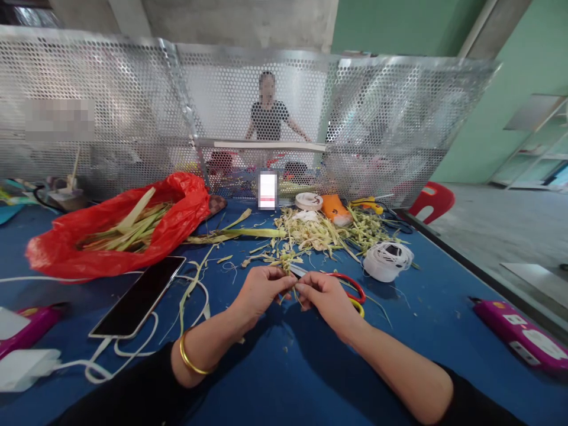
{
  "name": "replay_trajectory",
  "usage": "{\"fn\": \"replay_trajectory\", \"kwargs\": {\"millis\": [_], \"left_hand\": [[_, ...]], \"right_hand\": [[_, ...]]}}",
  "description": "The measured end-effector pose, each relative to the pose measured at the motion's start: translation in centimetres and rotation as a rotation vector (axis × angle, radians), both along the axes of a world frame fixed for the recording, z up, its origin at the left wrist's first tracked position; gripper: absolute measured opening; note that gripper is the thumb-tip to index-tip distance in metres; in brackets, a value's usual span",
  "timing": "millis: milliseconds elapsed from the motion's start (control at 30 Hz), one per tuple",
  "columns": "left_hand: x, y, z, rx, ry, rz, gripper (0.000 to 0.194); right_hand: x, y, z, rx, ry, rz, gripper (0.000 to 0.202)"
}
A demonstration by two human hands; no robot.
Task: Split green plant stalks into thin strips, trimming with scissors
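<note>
Near the middle of the blue table, my left hand pinches a small braided piece of pale green plant strips. Close against it, my right hand has its thumb and fingers pressed together on the lower strands of the same piece. Thin loose ends hang below the fingertips. Behind my right hand lie scissors with red and yellow handles, their blades partly hidden by the hands. A heap of pale strips and braided pieces lies just beyond the hands.
On the left are a red plastic bag of dry leaves, a phone with a white cable and a charger. White string and a purple tool are on the right. A perforated metal screen stands behind, a person beyond.
</note>
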State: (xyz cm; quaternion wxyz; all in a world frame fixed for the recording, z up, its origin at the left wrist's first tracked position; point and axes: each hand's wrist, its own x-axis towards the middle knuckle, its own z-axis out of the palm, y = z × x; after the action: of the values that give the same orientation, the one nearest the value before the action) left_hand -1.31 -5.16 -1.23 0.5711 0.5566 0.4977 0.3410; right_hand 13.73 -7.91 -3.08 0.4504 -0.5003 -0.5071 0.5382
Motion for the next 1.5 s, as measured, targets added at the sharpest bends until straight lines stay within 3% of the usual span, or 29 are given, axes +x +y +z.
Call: {"fn": "replay_trajectory", "kwargs": {"millis": [333,533,700,867,1133,1300,1500], "left_hand": [[-0.1,0.1,0.3,0.034,-0.008,-0.1,0.026],[-0.2,0.0,0.1,-0.055,-0.018,-0.06,0.024],[-0.3,0.1,0.0,-0.124,-0.062,-0.064,0.023],[-0.4,-0.2,0.3,-0.216,-0.117,-0.053,0.029],[-0.2,-0.3,-0.2,-0.198,-0.208,-0.072,0.032],[-0.1,-0.4,0.0,-0.139,-0.208,-0.012,0.031],[-0.2,-0.4,-0.1,-0.26,-0.221,-0.01,0.035]], "right_hand": [[1.1,0.0,0.9,-0.041,0.067,0.058,0.02],[0.9,-0.2,0.2,0.373,-0.445,0.015,0.009],[1.2,-0.6,0.2,0.649,-0.681,0.019,0.016],[1.3,-0.6,0.1,0.711,-0.696,-0.04,0.014],[0.9,-1.0,0.5,0.727,-0.731,-0.101,0.019],[1.0,-0.8,0.4,0.715,-0.711,-0.082,0.016],[1.2,-0.6,0.0,0.696,-0.758,-0.055,0.019]]}}
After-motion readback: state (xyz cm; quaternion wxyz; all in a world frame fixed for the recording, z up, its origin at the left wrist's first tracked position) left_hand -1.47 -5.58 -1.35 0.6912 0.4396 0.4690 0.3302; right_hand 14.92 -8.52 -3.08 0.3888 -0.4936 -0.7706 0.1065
